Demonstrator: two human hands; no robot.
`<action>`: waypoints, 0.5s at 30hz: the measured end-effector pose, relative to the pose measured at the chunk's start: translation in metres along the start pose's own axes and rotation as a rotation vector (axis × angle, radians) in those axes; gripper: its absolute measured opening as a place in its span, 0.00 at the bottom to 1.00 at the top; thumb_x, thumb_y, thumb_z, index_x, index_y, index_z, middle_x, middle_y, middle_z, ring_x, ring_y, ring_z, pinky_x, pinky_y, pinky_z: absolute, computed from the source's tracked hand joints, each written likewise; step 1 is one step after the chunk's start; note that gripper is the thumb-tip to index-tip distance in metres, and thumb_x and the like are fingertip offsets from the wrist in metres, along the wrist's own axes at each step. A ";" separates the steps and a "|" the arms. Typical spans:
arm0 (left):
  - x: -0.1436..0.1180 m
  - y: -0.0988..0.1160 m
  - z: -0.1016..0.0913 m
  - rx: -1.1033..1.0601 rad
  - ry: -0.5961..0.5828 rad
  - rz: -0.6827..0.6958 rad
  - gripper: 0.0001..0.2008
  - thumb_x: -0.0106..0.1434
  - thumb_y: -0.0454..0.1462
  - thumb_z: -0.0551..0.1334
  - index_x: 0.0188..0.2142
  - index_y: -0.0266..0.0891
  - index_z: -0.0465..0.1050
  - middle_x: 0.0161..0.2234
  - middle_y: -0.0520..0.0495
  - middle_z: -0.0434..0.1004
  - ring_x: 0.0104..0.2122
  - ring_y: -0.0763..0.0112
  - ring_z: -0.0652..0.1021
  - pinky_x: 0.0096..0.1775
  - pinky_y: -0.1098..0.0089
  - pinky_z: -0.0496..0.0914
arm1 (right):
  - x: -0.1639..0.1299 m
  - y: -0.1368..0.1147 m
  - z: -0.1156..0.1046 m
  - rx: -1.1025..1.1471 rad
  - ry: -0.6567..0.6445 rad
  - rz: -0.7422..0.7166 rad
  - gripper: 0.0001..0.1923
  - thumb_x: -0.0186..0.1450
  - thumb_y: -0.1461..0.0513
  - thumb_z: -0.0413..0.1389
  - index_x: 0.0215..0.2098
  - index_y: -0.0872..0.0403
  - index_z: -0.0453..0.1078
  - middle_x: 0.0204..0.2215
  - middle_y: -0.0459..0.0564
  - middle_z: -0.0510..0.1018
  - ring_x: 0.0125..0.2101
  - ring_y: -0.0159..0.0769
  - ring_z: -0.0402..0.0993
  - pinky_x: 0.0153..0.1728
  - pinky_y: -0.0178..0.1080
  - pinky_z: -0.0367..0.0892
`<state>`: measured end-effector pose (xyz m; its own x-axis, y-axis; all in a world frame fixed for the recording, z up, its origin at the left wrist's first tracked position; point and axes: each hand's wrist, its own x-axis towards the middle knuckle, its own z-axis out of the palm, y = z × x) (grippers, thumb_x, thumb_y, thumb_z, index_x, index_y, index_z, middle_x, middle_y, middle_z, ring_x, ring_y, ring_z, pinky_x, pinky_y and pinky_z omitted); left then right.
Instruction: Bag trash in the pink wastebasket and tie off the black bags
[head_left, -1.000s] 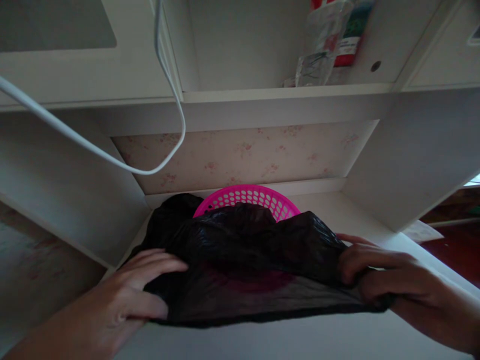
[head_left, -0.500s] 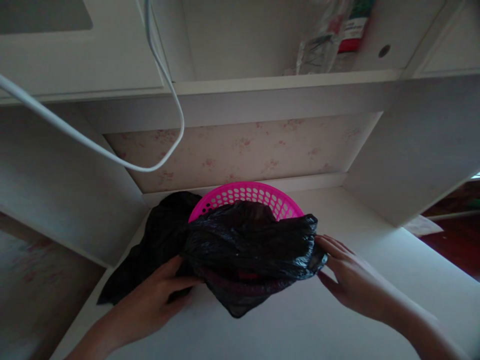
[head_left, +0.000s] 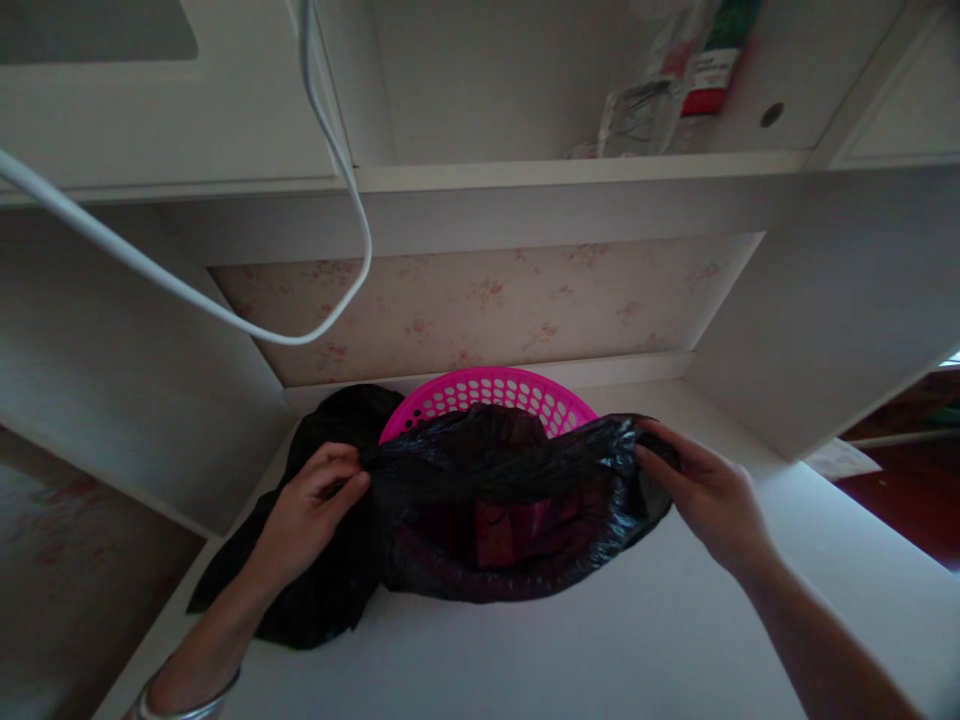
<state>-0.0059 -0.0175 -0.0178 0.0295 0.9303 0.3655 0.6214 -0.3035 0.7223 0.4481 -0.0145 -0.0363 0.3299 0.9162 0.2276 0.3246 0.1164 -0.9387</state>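
A bright pink basket (head_left: 495, 383) with round holes stands on the white surface, its back rim showing. A black plastic bag (head_left: 487, 455) lies over its front and sides, with the mouth partly spread. Something reddish (head_left: 495, 535) shows inside the opening, too dark to name. My left hand (head_left: 311, 510) pinches the bag's edge at the left. My right hand (head_left: 705, 490) grips the bag's edge at the right between thumb and fingers. More black plastic (head_left: 322, 590) lies bunched beside the basket, under my left hand; whether it is the same bag I cannot tell.
A white cable (head_left: 300, 335) hangs in front at the upper left. Above is a shelf (head_left: 570, 175) holding clear plastic packaging (head_left: 637, 115) and a red-and-green bottle (head_left: 712, 75). White side panels (head_left: 832, 300) flank the desk surface (head_left: 600, 660). Paper (head_left: 844, 460) sticks out at right.
Both hands have risen to the bag's edge, the left now pinching it. The bag's front has been pulled up and its mouth is wider, showing more of the reddish inside.
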 end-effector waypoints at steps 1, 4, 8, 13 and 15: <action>0.004 0.002 0.001 -0.008 0.038 -0.004 0.20 0.65 0.55 0.64 0.28 0.44 0.78 0.43 0.46 0.78 0.44 0.60 0.80 0.46 0.66 0.73 | 0.005 0.000 0.004 0.049 -0.015 0.054 0.36 0.54 0.41 0.69 0.56 0.49 0.81 0.49 0.52 0.86 0.47 0.49 0.83 0.52 0.48 0.77; 0.019 0.006 0.010 -0.107 0.110 -0.055 0.20 0.63 0.56 0.66 0.30 0.43 0.78 0.42 0.46 0.79 0.45 0.59 0.79 0.49 0.65 0.71 | 0.019 -0.002 0.014 0.118 -0.076 0.178 0.43 0.53 0.42 0.69 0.63 0.50 0.75 0.51 0.52 0.86 0.47 0.49 0.84 0.53 0.49 0.77; 0.044 0.002 0.027 -0.273 0.120 -0.182 0.23 0.60 0.59 0.68 0.33 0.42 0.78 0.34 0.50 0.79 0.37 0.62 0.77 0.42 0.66 0.69 | 0.034 -0.007 0.030 0.121 -0.163 0.219 0.37 0.55 0.46 0.67 0.60 0.52 0.78 0.48 0.52 0.87 0.47 0.50 0.84 0.52 0.48 0.76; 0.066 -0.008 0.051 -0.430 0.079 -0.280 0.25 0.57 0.60 0.69 0.34 0.40 0.78 0.32 0.50 0.81 0.32 0.64 0.78 0.35 0.68 0.70 | 0.038 -0.008 0.051 0.110 -0.358 0.089 0.26 0.56 0.48 0.66 0.46 0.56 0.84 0.36 0.53 0.88 0.41 0.52 0.84 0.45 0.47 0.78; 0.070 -0.008 0.059 -0.490 0.056 -0.302 0.24 0.53 0.57 0.71 0.34 0.39 0.77 0.31 0.49 0.81 0.30 0.64 0.78 0.34 0.67 0.71 | 0.036 -0.002 0.057 0.082 -0.356 0.049 0.23 0.54 0.47 0.67 0.38 0.56 0.84 0.31 0.53 0.87 0.38 0.53 0.83 0.42 0.47 0.78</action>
<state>0.0373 0.0627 -0.0329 -0.1431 0.9822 0.1216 0.1604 -0.0982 0.9822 0.4091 0.0405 -0.0411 0.0094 0.9958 0.0916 0.2387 0.0867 -0.9672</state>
